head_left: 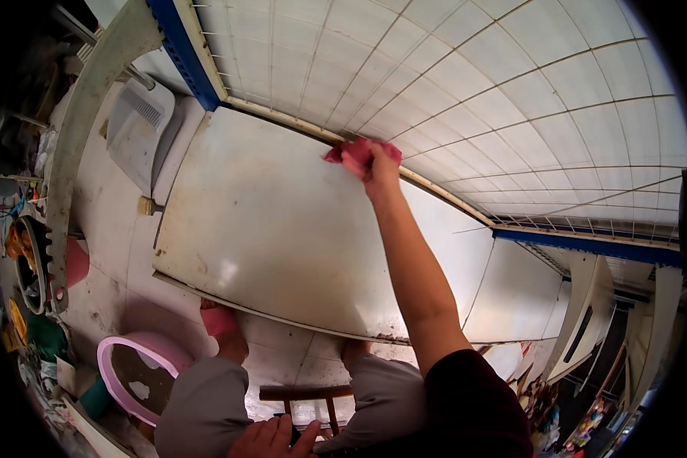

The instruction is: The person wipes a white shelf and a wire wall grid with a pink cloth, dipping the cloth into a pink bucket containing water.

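Observation:
My right hand (375, 174) grips a crumpled red cloth (385, 151), pressed to the far edge of a pale metal shelf panel (282, 221), where it meets a wire grid (435, 84). The arm stretches out straight across the panel. At the lower edge of the picture, my left hand (271, 441) rests near my lap, cut off by the frame. Its thumb stands apart from the fingers, and a dark patch I cannot make out shows between them. Smudges and rust-brown marks show on the panel, mostly along its near edge.
A pink basin (145, 351) with murky water stands on the floor at left. A grey dustpan (141, 126) and a brush (149, 206) lie beyond the panel's left end. A blue upright (183, 57) borders the grid. Below me is a wooden stool (305, 393); cluttered goods line both sides.

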The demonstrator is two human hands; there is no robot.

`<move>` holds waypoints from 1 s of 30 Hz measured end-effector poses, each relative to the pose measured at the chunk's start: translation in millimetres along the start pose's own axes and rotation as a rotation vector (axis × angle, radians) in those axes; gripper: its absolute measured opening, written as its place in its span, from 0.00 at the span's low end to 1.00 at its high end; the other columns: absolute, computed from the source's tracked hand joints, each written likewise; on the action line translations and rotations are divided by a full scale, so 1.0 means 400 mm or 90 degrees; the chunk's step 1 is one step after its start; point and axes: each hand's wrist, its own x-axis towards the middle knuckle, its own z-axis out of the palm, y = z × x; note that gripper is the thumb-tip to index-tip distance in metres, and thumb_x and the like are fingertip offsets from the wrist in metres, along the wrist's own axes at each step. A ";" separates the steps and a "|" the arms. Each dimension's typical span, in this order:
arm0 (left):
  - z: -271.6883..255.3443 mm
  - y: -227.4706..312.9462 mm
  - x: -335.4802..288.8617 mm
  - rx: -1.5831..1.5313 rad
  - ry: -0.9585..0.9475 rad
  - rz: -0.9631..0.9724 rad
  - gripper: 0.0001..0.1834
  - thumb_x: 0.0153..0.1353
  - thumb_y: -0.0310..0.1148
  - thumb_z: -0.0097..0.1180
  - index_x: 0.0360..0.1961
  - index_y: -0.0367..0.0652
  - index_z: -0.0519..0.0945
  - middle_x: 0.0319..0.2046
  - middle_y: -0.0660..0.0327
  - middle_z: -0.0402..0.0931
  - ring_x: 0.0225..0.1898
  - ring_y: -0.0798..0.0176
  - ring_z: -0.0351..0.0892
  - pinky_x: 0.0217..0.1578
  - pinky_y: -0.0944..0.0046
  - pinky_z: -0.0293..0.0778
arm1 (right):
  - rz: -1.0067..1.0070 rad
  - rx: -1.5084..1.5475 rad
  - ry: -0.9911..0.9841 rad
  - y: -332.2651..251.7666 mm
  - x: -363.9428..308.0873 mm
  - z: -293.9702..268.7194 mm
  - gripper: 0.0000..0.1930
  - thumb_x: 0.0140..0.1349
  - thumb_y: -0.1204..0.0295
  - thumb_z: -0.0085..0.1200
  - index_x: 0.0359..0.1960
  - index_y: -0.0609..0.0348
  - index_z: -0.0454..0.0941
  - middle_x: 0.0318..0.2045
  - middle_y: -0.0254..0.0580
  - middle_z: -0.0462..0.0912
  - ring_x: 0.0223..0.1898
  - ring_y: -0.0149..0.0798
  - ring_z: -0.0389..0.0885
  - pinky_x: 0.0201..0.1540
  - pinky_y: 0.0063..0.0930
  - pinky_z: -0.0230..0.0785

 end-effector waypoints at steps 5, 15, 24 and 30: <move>-0.008 -0.001 0.008 0.003 0.000 -0.019 0.29 0.50 0.40 0.59 0.55 0.45 0.71 0.46 0.48 0.71 0.47 0.51 0.71 0.47 0.55 0.69 | -0.435 -0.082 -0.089 -0.101 -0.145 0.050 0.09 0.62 0.69 0.52 0.34 0.62 0.78 0.31 0.36 0.80 0.34 0.28 0.77 0.35 0.22 0.71; -0.016 -0.001 0.009 0.028 0.014 -0.010 0.28 0.52 0.41 0.57 0.55 0.46 0.71 0.45 0.49 0.72 0.46 0.53 0.72 0.47 0.55 0.68 | -0.091 -0.200 0.031 0.088 0.039 -0.012 0.18 0.53 0.69 0.59 0.45 0.59 0.73 0.32 0.43 0.81 0.28 0.38 0.81 0.25 0.28 0.74; -0.011 -0.004 0.009 0.025 0.007 0.014 0.26 0.54 0.40 0.55 0.55 0.44 0.71 0.45 0.48 0.72 0.46 0.52 0.72 0.47 0.56 0.68 | -0.131 -0.263 -0.161 0.026 -0.020 0.305 0.18 0.59 0.70 0.52 0.50 0.62 0.68 0.37 0.46 0.79 0.33 0.41 0.82 0.27 0.27 0.77; -0.017 -0.017 -0.009 0.008 0.047 -0.017 0.26 0.54 0.39 0.54 0.55 0.43 0.71 0.46 0.45 0.71 0.46 0.50 0.72 0.48 0.55 0.68 | -0.015 0.094 -0.104 0.046 0.019 0.098 0.06 0.60 0.74 0.50 0.37 0.60 0.75 0.31 0.40 0.81 0.28 0.33 0.80 0.29 0.21 0.76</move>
